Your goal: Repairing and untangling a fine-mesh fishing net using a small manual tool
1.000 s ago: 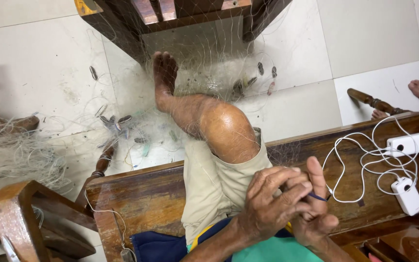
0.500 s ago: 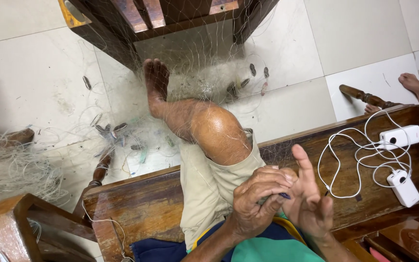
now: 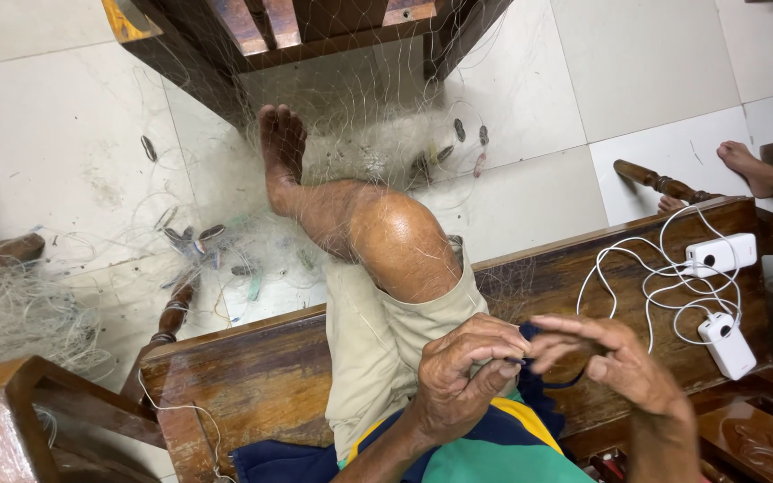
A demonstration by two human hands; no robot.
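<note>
While both hands meet in the lower centre of the frame, the item between them is a short dark blue netting tool [image 3: 530,344], only partly visible.

- Left hand [image 3: 465,376]: curled, knuckles up, fingertips pressed together in a pinching grip on the tool's left end; wrist comes in from the lower edge.
- Right hand [image 3: 615,362]: palm turned down, forefinger and thumb reaching left to touch the tool's other end; remaining fingers spread loosely. A dark blue thread [image 3: 565,383] loops below it.
- Relation: the tool lies between the two grips, its long axis roughly left to right across the frame; the left hand is the nearer and holds it more fully.
- Fishing net [image 3: 378,134]: fine, pale, draped over the bent knee [image 3: 400,241] and running to the upper centre, with small dark sinkers [image 3: 460,130] on the tiled floor [image 3: 655,54].
- Wooden bench [image 3: 252,376]: carries two white power banks [image 3: 722,295] with coiled white cable, right of frame.
</note>
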